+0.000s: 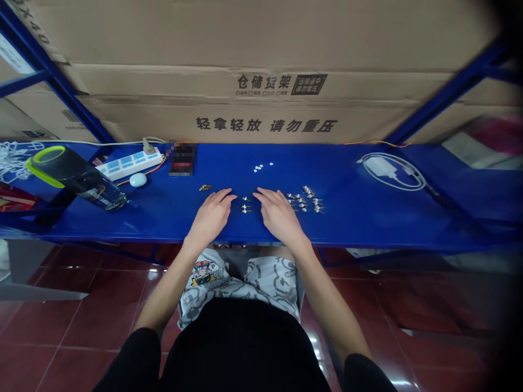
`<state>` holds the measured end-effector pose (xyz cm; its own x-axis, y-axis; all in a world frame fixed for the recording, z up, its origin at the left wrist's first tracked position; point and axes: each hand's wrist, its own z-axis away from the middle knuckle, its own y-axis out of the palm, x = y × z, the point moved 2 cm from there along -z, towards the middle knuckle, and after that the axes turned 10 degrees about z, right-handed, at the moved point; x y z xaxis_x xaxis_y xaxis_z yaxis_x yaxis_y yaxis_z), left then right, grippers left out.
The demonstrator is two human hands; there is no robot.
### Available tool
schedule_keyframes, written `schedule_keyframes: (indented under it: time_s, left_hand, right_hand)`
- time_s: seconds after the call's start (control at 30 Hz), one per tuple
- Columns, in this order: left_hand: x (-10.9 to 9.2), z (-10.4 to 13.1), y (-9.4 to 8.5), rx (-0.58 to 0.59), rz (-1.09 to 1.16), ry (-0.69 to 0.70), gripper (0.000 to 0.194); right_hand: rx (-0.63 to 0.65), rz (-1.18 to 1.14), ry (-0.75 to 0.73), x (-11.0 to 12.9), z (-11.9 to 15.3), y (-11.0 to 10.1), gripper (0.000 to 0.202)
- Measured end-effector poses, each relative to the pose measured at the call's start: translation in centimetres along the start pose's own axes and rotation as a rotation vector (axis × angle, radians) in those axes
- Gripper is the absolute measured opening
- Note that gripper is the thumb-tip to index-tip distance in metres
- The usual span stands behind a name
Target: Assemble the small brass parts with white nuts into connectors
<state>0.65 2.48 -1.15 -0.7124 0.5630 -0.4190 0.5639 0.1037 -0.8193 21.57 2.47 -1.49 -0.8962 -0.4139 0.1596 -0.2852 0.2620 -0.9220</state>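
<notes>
My left hand (212, 214) rests on the blue tabletop, fingers stretched forward and holding nothing visible. Just beyond its fingertips lies a small bunch of brass-coloured screw-like pins (205, 188). My right hand (278, 211) lies opposite, its fingers extended and nothing visible in them. In the gap between both hands sit three small white-and-brass pieces (245, 207) in a short column, touched by neither hand. To the right of my right hand is a scattered group of similar white-and-brass pieces (309, 196), partly hidden by that hand. Several small loose white caps (259, 168) lie farther back.
A dark bottle (87, 179) with a lime-green rim lies at the left, near a power strip (133, 163), a round white object (138, 179) and a dark red-and-black box (182, 159). A white charger with cable (382, 166) lies right. Cardboard (163, 109) stands behind.
</notes>
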Motion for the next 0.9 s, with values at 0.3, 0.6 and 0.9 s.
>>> schedule_keyframes:
  time_s: [0.3, 0.6, 0.9]
  left_hand:
    - [0.47, 0.07, -0.79, 0.037, 0.026, 0.014, 0.030]
    - [0.20, 0.16, -0.51, 0.040, 0.008, 0.008, 0.034]
    - [-0.05, -0.02, -0.71, 0.100, -0.041, -0.042, 0.035]
  right_hand:
    - [-0.027, 0.009, -0.011, 0.13, -0.16, 0.53, 0.049]
    - [-0.014, 0.083, -0.021, 0.39, -0.17, 0.42, 0.048]
    - [-0.012, 0.097, -0.032, 0.44, -0.14, 0.48, 0.047]
